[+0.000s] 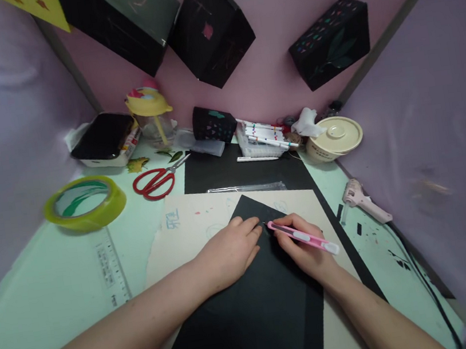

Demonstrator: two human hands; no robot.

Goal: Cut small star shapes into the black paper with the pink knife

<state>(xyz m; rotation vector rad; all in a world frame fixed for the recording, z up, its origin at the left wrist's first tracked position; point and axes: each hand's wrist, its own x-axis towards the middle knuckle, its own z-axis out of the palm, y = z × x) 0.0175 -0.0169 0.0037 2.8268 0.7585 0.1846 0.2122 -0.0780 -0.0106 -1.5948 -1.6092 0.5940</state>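
My right hand [305,242] grips a slim pink craft knife [302,236] with pale grey parts along its handle. Its tip meets a black sheet of card [253,316] near the far corner. Flat on the same card lies my left hand [237,249], fingers stretched out, their tips just left of the knife point. Under the card is a cream sheet of paper [187,221] with faint blue and pink marks. A larger black sheet [210,169] shows beneath that. The cut or mark at the knife tip is too small to make out.
To the left are a roll of yellow tape [113,205], a clear ruler [112,266] and red-handled scissors [156,182]. Along the back stand a drinking bottle [153,116], markers [264,135] and a lidded bowl [334,137]. A glue gun [364,202] with its cord lies right.
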